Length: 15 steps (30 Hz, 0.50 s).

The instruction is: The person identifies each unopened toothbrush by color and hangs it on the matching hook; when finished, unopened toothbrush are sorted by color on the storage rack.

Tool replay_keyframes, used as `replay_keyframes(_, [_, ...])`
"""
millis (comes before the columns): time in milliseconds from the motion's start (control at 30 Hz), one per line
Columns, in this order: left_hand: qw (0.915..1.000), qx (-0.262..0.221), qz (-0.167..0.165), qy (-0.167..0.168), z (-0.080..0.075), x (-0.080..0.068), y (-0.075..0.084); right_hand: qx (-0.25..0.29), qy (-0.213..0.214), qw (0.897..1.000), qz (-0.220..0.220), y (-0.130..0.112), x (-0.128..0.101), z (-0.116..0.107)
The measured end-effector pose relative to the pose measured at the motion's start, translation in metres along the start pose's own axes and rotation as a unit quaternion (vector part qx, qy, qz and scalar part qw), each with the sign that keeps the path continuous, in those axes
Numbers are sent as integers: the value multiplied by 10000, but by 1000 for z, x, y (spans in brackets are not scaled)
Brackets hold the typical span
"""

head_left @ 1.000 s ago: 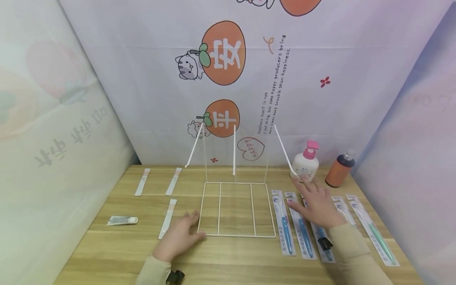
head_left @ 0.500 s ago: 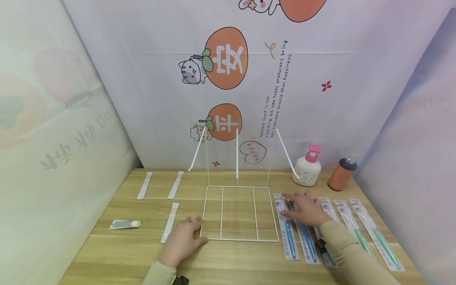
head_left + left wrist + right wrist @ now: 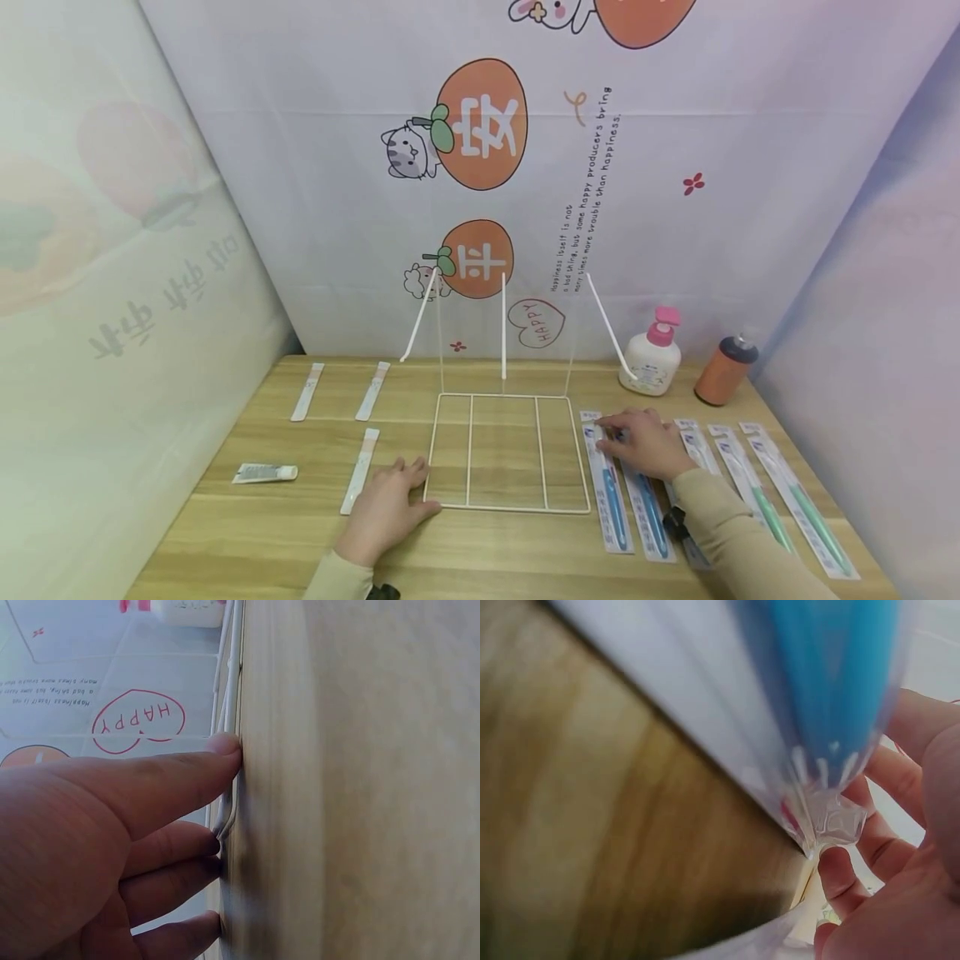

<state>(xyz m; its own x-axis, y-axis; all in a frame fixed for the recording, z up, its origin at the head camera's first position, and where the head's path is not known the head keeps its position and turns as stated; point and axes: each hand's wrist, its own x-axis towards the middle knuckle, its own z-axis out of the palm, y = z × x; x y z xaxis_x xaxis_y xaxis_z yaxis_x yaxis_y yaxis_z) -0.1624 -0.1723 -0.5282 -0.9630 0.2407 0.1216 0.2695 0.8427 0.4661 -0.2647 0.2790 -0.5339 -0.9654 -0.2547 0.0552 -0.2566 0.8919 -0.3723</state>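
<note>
Blue packaged toothbrush point(image 3: 609, 492), long and flat, under curled right hand point(image 3: 647, 443); flat left hand point(image 3: 388, 510) beside white wire rack point(image 3: 507, 450).

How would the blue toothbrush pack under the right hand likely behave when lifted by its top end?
The blue toothbrush pack is long, flat and thin, so probably light. Held at one end by the right hand, its card may bend or droop. The clear blister looks smooth, perhaps slippery; lying flat, it should not roll.

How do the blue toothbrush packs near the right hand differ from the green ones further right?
The blue toothbrush packs hold blue handles; the green toothbrush packs hold green ones. The right hand rests on the blue packs' top ends; the green lie untouched. All lie flat on the table, roughly parallel.
</note>
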Motion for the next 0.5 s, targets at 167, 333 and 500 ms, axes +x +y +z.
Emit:
replay_keyframes(167, [10000,-2,28,18,0,0,0,105,65,9998,129,-2,1,0])
replay_keyframes(333, [9999,53,46,94,1,0,-1,153,313,9994,82,-1,3,2])
replay_keyframes(500, [10000,36,43,73,2,0,-1,206,1081,9934,-327,-4,-1,-5])
